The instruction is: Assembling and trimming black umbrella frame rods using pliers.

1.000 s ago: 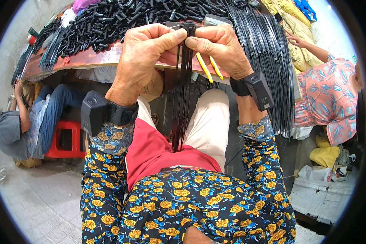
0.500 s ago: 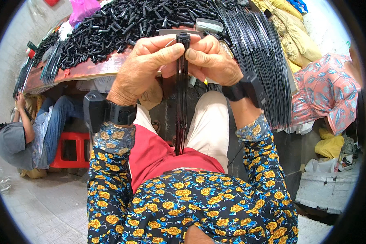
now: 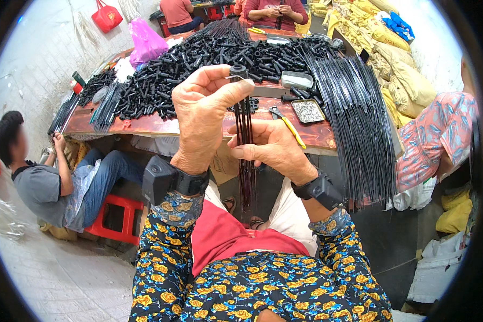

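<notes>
In front of me hangs a bundle of thin black ribs (image 3: pixel 246 185), much like an umbrella frame, topped by a round black hub (image 3: pixel 238 70). My left hand (image 3: pixel 201 115) pinches the hub end between thumb and fingers, and a thin pale wire (image 3: pixel 233 77) sticks out there. Lower down, my right hand (image 3: pixel 279 146) has its thumb and fingers closed around the ribs. Beyond it on the table lie pliers with yellow handles (image 3: pixel 293 131) and a small square tray (image 3: pixel 321 118) of tiny metal pieces.
A large heap of black plastic tubes (image 3: pixel 209 59) covers the wooden table (image 3: pixel 155 124). Long black rods (image 3: pixel 354 129) overhang its right edge. A clear container (image 3: pixel 297 80) stands behind the tray. People sit left, right and across. Yellow sacks (image 3: pixel 405 70) are piled at right.
My right hand has moved from the hub down to the ribs. My left hand stays at the hub. The view has tilted up, bringing more of the table and the people across into sight.
</notes>
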`<act>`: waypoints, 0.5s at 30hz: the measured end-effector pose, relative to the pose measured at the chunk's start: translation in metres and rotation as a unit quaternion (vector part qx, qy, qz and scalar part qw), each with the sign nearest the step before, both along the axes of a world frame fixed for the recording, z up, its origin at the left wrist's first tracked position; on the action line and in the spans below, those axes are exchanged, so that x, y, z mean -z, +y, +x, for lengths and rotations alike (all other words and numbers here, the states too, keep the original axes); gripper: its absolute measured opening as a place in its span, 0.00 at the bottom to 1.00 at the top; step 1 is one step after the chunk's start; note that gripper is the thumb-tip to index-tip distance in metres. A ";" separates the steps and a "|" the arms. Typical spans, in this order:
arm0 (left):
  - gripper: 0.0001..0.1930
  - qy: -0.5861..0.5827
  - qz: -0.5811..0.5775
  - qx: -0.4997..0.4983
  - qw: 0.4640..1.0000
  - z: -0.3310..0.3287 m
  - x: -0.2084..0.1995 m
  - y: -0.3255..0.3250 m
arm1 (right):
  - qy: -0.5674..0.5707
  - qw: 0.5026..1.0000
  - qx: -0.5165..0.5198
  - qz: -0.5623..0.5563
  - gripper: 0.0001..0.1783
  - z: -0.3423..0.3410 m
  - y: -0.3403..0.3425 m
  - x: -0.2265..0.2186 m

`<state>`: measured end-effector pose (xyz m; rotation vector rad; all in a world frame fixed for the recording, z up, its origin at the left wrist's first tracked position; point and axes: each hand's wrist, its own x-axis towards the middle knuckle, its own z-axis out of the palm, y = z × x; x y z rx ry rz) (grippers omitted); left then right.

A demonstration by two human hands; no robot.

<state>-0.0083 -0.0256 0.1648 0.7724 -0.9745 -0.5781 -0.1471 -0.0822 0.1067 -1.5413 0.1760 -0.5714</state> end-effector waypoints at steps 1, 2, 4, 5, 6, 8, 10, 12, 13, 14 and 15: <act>0.11 -0.003 -0.001 0.001 1.000 -0.003 0.001 0.000 | -0.003 1.000 0.001 -0.001 0.17 0.002 -0.001 0.002; 0.12 -0.019 -0.010 -0.026 0.999 -0.004 0.002 0.002 | 0.000 0.999 0.032 -0.040 0.15 0.006 -0.001 0.003; 0.12 -0.035 -0.013 -0.051 0.998 -0.003 0.007 0.004 | 0.004 0.995 0.065 -0.074 0.12 0.011 -0.003 0.009; 0.12 -0.032 0.000 -0.055 0.998 -0.002 0.011 0.004 | 0.005 0.997 0.046 -0.067 0.11 0.011 -0.006 0.012; 0.13 -0.029 0.013 -0.058 0.998 -0.001 0.015 0.004 | 0.006 0.998 0.027 -0.060 0.10 0.010 -0.009 0.015; 0.13 -0.020 0.023 -0.020 0.999 0.000 0.022 0.005 | 0.046 0.998 0.011 -0.035 0.10 0.004 -0.015 0.018; 0.13 -0.005 0.101 0.106 0.989 -0.002 0.026 0.009 | 0.069 0.995 -0.077 -0.014 0.11 0.000 -0.022 0.032; 0.18 -0.086 0.149 0.204 0.964 0.009 0.034 0.016 | 0.064 0.993 -0.099 0.003 0.11 -0.001 -0.026 0.046; 0.18 -0.042 0.127 0.240 0.961 0.007 0.039 0.015 | 0.055 0.991 -0.124 0.018 0.11 -0.002 -0.026 0.050; 0.18 0.002 0.104 0.272 0.957 0.008 0.044 0.015 | 0.044 0.987 -0.154 0.032 0.12 -0.002 -0.025 0.051; 0.18 0.003 0.108 0.272 0.956 0.010 0.049 0.015 | 0.042 0.982 -0.177 0.049 0.12 -0.002 -0.023 0.049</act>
